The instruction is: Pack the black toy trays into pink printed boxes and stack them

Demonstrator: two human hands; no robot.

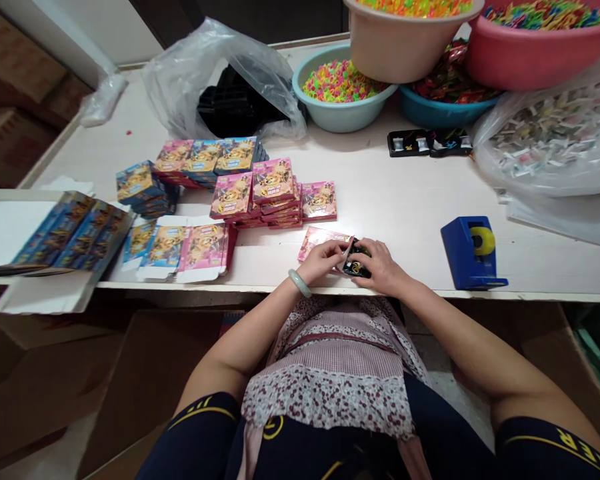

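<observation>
Box stacks lie left of the tape dispenser, basins behind them on the table

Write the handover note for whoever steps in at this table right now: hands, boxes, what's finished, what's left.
Left hand and right hand together hold a small black tray at the mouth of an open pink box, near the table's front edge.
Done: closed boxes stacked behind it.
Left: flat unfolded boxes to the left, more black trays farther back by the bowls.
Blue tape dispenser sits right of the hands.
</observation>
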